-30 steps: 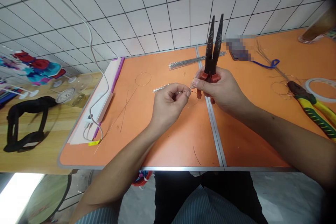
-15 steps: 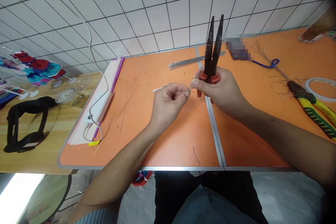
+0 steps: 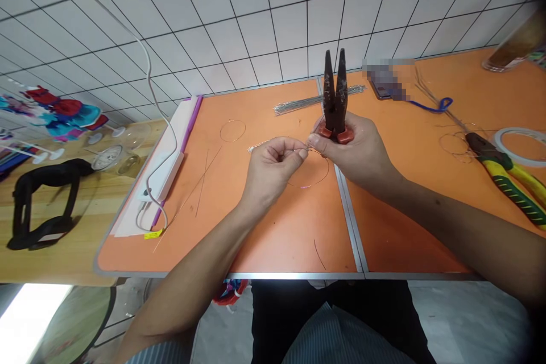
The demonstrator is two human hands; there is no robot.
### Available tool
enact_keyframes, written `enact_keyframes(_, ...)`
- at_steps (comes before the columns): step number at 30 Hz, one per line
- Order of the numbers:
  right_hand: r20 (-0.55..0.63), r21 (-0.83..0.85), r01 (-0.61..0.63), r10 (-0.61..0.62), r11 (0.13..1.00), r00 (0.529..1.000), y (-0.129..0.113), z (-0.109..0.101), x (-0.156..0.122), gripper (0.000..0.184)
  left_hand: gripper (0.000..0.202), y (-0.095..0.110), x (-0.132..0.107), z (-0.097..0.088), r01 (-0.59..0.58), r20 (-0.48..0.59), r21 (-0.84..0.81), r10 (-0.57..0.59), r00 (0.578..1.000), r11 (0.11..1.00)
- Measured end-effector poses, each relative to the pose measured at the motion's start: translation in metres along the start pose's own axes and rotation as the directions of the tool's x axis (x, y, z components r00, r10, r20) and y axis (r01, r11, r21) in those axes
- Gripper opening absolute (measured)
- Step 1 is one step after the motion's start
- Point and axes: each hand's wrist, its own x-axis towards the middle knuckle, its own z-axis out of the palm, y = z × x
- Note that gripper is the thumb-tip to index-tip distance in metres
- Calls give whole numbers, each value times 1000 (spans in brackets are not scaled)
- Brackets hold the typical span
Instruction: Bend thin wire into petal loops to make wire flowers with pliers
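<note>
My left hand (image 3: pixel 273 168) pinches a thin wire between thumb and forefinger above the orange table. The wire (image 3: pixel 327 173) bends into a loose loop below my hands. My right hand (image 3: pixel 362 139) is closed around long-nose pliers (image 3: pixel 335 94), whose dark jaws point up and stand slightly apart. The red handles are mostly hidden in the palm. My right thumb and fingertip also meet at the wire, close to the left fingertips. Behind my hands lies a bundle of straight metal wires (image 3: pixel 298 104).
A wire ring (image 3: pixel 232 131) and loose wires lie on the left of the orange table (image 3: pixel 264 233). A power strip (image 3: pixel 168 173) with a white cable is further left. On the right are yellow-green pliers (image 3: pixel 507 176), a white ring (image 3: pixel 522 147) and a drink glass (image 3: pixel 514 45).
The pliers have tipped lower and to the left in my right hand, and their jaws look closer together. Both hands stay at the wire; my left hand has hardly moved.
</note>
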Motion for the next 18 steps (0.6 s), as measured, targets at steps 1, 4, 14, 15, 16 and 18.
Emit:
enact_keyframes(1, 0, -9, 11, -11, 1000, 1000, 0, 0, 0, 16, 13, 0, 0, 0, 7, 1, -11, -7, 1000, 1000)
enact_keyframes(4, -3, -29, 33, -33, 999, 999, 1, 0, 0, 14, 15, 2, 1, 1, 33, 9, -45, -32, 999, 998)
enact_keyframes(14, -21, -27, 7, -7, 1000, 1000, 3, 1, -3, 13, 26, 7, 3, 3, 141, 19, -100, -140, 990, 985)
enact_keyframes(15, -22, -29, 2, -2, 1000, 1000, 2, 1, -3, 13, 27, 7, 3, 3, 136, 15, -97, -136, 991, 986)
enact_keyframes(16, -23, -33, -2, 1, 999, 1000, 2, 1, -3, 14, 28, 7, 3, 4, 131, 13, -93, -130, 991, 987)
enact_keyframes(18, -25, -38, -3, 2, 999, 1000, 1, 1, -3, 15, 30, 7, 3, 4, 125, 12, -88, -124, 992, 988)
